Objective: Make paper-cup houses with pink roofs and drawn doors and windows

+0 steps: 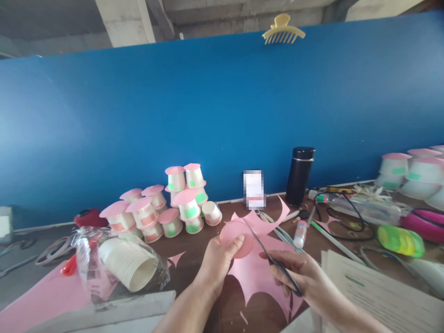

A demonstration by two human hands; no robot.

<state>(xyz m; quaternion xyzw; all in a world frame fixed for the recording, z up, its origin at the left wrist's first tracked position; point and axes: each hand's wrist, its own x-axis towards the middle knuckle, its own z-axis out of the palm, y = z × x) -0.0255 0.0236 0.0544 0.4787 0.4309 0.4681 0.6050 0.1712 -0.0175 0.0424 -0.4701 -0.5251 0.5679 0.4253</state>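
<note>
Between the thumb and fingers of my left hand (pixel 222 256) is a round pink paper disc (pixel 244 247). Jagged pink paper with curved cut-outs (pixel 260 273) spreads below and beside it. My right hand (pixel 298 273) grips a pair of dark-handled scissors (pixel 282 273), whose blades reach up along the disc's right edge. A pointed pink strip (pixel 274 222) curls up behind the blades. Whether the blades are apart is hard to make out.
Paper cups with pink tops (pixel 149 212) stand stacked at left, near bagged white cups (pixel 128 263). A black bottle (pixel 300 175) stands against the blue partition (pixel 222 115). At right lie a glue stick (pixel 301 233), cables, printed sheets (pixel 381 291) and a yellow-green container (pixel 400 240).
</note>
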